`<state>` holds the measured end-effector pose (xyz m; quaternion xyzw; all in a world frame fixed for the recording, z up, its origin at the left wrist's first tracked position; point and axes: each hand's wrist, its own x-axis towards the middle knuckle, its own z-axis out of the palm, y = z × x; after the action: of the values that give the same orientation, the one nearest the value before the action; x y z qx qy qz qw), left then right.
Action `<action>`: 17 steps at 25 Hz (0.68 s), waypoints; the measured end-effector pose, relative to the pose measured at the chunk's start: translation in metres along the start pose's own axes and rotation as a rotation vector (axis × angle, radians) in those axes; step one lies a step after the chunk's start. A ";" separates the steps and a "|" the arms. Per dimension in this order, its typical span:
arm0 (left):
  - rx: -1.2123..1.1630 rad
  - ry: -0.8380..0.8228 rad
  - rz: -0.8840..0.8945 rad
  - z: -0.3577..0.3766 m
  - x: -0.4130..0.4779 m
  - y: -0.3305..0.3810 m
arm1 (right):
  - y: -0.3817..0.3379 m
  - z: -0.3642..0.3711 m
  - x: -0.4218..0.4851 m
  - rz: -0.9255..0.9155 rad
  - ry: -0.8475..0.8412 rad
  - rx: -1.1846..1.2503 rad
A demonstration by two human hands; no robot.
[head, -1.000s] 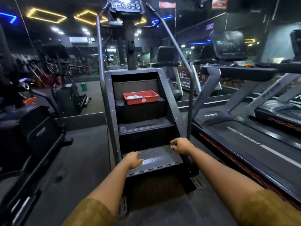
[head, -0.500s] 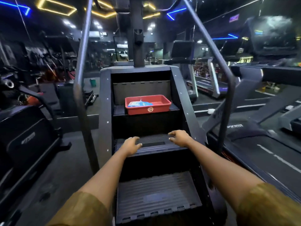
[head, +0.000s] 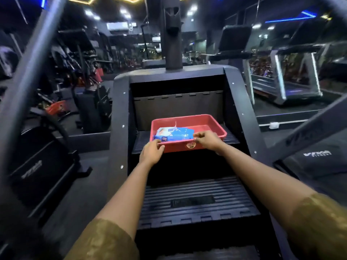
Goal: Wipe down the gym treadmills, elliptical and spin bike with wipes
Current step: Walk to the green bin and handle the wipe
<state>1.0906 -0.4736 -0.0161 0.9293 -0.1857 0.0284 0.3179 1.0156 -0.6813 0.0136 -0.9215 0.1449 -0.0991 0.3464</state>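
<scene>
**A:** What was on the left side?
**B:** The grey left handrail (head: 28, 76) ran diagonally up the left edge of the frame. Blurred dark machines sat behind it. A strip of open floor lay between the rail and the stepper's left side panel (head: 120, 119).

**A:** Left hand?
**B:** The left hand (head: 151, 152) was at the near-left corner of the red tray (head: 206, 120), just left of centre. Its thumb was over the rim and the fingers were clamped on it.

**A:** Wipes?
**B:** The wipes pack (head: 174, 134) was a flat, soft blue-and-white pack with a white tab sticking up from the top. It lay inside the tray and filled the left half. The right half of the tray was bare.

**A:** Tray itself?
**B:** Shallow red plastic with rounded corners and a round sticker on the near wall. It sat on the upper step (head: 140, 141) at mid-frame. Bare tread showed on both sides of it, so it was clear of both panels.

**A:** Right hand?
**B:** The right hand (head: 208, 140) had its fingers curled over the near rim, gripping it just beside the pack's right end. I couldn't tell whether it touched the pack.

**A:** Room below and to the right?
**B:** The ribbed lower step (head: 195, 203) was bare under both forearms. The right handrail (head: 309, 128) crossed diagonally at the right edge. A treadmill (head: 285, 87) stood at the upper right, well apart.
</scene>
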 end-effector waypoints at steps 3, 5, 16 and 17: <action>-0.031 0.019 0.031 0.010 0.073 0.008 | 0.000 0.002 0.060 0.019 0.029 -0.034; -0.009 0.005 0.061 0.019 0.116 0.006 | 0.001 0.004 0.099 0.044 0.066 -0.006; 0.196 -0.097 0.188 0.054 0.184 -0.049 | 0.007 0.099 0.245 0.280 -0.021 -0.019; 0.188 -0.080 0.183 0.055 0.189 -0.047 | 0.006 0.104 0.248 0.291 -0.019 -0.012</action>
<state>1.2794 -0.5340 -0.0549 0.9345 -0.2789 0.0373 0.2179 1.2769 -0.7061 -0.0470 -0.8937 0.2742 -0.0384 0.3530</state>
